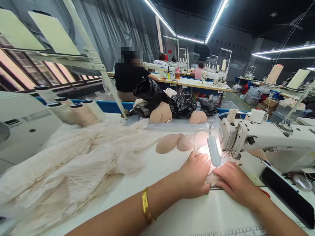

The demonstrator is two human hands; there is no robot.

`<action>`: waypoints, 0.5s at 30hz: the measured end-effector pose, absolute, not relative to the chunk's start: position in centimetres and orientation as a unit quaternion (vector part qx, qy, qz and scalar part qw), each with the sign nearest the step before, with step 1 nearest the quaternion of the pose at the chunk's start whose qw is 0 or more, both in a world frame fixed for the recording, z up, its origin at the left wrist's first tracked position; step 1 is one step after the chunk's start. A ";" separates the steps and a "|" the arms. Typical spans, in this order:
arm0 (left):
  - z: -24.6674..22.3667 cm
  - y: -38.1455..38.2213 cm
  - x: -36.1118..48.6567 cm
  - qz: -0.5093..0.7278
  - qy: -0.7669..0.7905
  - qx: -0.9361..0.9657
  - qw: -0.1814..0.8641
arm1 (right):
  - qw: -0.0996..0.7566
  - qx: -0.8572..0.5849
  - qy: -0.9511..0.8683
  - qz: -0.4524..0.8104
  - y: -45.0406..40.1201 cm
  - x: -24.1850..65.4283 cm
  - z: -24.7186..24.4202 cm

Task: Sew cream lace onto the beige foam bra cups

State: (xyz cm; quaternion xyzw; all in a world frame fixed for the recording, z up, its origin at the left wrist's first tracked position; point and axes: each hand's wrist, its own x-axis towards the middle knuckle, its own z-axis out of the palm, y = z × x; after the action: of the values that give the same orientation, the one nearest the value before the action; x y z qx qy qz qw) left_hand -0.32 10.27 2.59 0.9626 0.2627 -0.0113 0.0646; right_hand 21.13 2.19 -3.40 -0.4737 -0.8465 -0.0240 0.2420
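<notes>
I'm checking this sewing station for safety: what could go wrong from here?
The left hand and right hand are on pale fabric close to the sewing machine, so a fingertip might stray under its head. The right forearm could nudge the black phone lying beside it.

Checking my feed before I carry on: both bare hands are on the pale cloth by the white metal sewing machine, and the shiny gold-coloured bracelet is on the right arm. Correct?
Not quite: the head view shows the shiny gold-coloured bracelet on the left arm, not the right. The rest stands: left hand and right hand are on the pale cloth by the white sewing machine.
</notes>
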 end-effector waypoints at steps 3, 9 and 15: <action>3.7 9.9 -0.8 -0.039 0.241 0.964 0.110 | 0.227 -0.499 -0.836 -0.020 2.6 22.1 -4.0; 3.4 11.2 -1.9 -0.014 0.152 0.978 0.139 | 0.244 -0.541 -0.805 0.027 2.6 23.3 -2.7; 1.7 12.2 -1.3 0.040 0.102 0.982 0.155 | 0.218 -0.555 -0.794 0.115 2.5 23.7 -2.4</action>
State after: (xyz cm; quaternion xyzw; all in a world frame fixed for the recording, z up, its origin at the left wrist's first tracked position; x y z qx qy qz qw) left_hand -1.29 12.19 1.71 0.9818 0.1018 0.0401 0.1554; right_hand 23.73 2.54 -2.37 -0.5552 -0.7943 0.1148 0.2182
